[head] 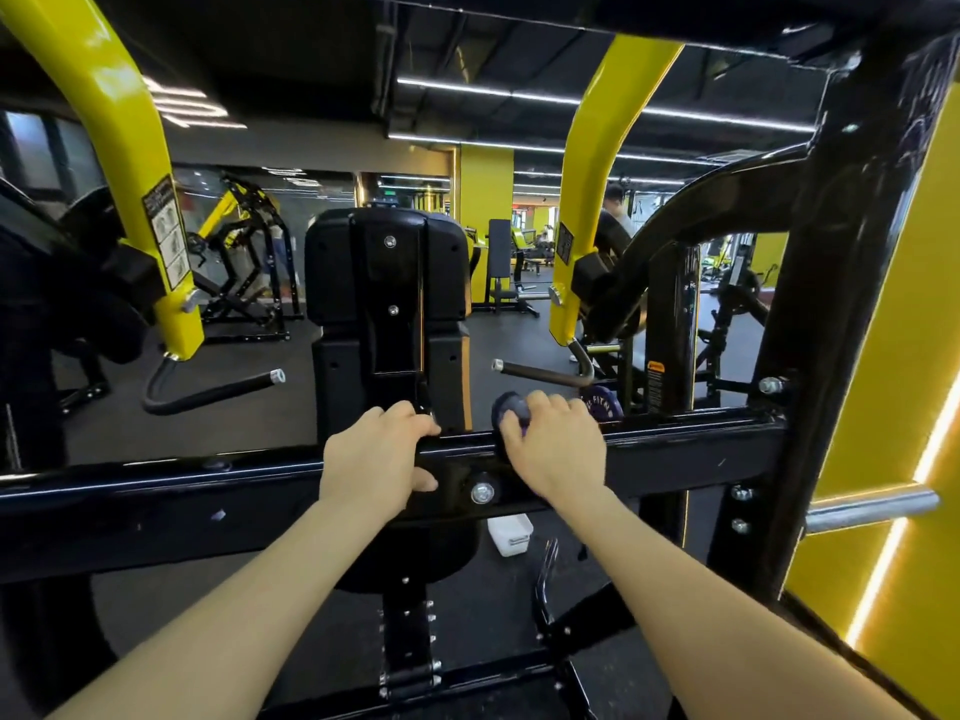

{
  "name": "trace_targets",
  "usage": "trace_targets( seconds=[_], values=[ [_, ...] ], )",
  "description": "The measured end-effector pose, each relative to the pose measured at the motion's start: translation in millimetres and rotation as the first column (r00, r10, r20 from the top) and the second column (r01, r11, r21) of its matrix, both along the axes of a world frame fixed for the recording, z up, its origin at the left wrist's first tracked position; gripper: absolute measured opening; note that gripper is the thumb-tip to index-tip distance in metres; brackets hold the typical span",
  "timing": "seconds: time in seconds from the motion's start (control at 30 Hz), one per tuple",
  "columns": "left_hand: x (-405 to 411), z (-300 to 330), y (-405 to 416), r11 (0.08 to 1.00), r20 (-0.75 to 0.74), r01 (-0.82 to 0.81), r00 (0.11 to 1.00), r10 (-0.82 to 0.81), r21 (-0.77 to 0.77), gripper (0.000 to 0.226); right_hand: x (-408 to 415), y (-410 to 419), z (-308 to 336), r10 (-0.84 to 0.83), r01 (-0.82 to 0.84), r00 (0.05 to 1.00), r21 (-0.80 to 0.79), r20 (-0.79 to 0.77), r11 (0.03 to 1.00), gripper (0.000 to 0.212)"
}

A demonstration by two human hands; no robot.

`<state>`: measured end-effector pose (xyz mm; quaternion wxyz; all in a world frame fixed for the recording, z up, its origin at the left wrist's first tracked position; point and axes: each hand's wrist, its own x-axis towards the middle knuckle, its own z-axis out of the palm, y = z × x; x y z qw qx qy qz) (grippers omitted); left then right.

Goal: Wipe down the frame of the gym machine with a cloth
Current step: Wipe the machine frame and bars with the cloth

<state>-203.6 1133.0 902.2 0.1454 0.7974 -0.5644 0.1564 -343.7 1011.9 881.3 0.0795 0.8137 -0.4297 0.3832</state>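
Small bluish-grey wadded cloth (pixel 511 409) sits on the top edge of the glossy black horizontal crossbar (pixel 685 449) of the machine frame, right of centre; right hand (pixel 553 449) lies over it, fingers (pixel 545 405) curled round the wad and pressing it to the bar; only the cloth's far end shows past the knuckles. Left hand (pixel 376 457) just beside on the same crossbar, well short of touching the right; its fingers hooked over the top edge, thumb on the near face, gripping the bar. Silver hex bolt (pixel 483 492) on the bar's front face between the two hands. Beyond the bar, black padded backrest (pixel 384 272), upright, seen from behind; curved yellow lever arms (pixel 124 163) either side, each ending in a black-gripped handle (pixel 218 389). Black upright post (pixel 831 304) at right joins the crossbar; chrome peg (pixel 872 506) projects from it. On the dark floor below the bar, a small white plastic container (pixel 510 534), possibly a tub or bottle; view too partial to say. Other machines stand further back in the gym.
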Motion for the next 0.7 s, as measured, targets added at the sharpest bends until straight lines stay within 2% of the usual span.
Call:
trace_targets(
  seconds=[0.1,0.17,0.27,0.3,0.37,0.43,0.5,0.57,0.63,0.7],
  values=[
    [1.6,-1.3,0.1,0.999,-0.007,-0.015,1.0,0.015,-0.028,0.048,35.3,32.0,-4.8,0.133,-0.133,0.991,-0.001,-0.033,0.991,0.045],
    [2.4,-2.6,1.2,0.999,-0.027,-0.024,0.999,0.023,-0.03,0.041,43.8,41.3,-1.7,0.201,-0.197,0.977,0.058,-0.072,0.979,0.044],
    [12.7,5.3,0.3,0.999,-0.193,0.001,0.981,0.007,0.038,0.042,31.6,34.1,10.8,0.332,-0.283,0.929,0.268,-0.161,0.921,0.049],
    [17.2,9.5,-1.4,1.0,-0.291,-0.001,0.957,-0.001,-0.007,0.039,24.7,32.0,18.1,0.411,-0.326,0.897,0.385,-0.162,0.863,0.055],
    [16.0,17.7,-9.3,0.974,-0.434,-0.057,0.9,-0.044,-0.218,0.029,12.0,26.6,28.3,0.519,-0.406,0.849,0.51,-0.096,0.758,0.06],
    [-6.1,20.2,-24.5,0.939,-0.372,-0.033,0.922,-0.104,-0.343,0.021,-0.9,18.4,33.2,0.516,-0.475,0.856,0.462,0.045,0.749,0.054],
    [-41.1,11.1,-42.4,0.972,-0.246,0.017,0.966,-0.076,-0.233,0.03,-17.4,3.7,37.7,0.398,-0.431,0.902,0.375,0.166,0.821,0.04],
    [-69.4,-6.3,-56.1,0.996,-0.017,-0.082,0.997,0.081,-0.03,0.044,-36.2,-9.6,37.1,0.245,-0.269,0.963,0.343,0.111,0.9,0.034],
    [-71.9,-19.0,-63.3,0.988,0.141,-0.149,0.978,0.152,-0.033,0.049,-48.2,-15.2,31.7,0.177,-0.16,0.984,0.29,-0.035,0.944,0.032],
    [-59.6,-24.2,-60.7,0.992,0.252,-0.061,0.964,0.087,-0.108,0.053,-47.6,-12.0,26.2,0.193,-0.165,0.976,0.235,-0.099,0.958,0.03]
  ],
)
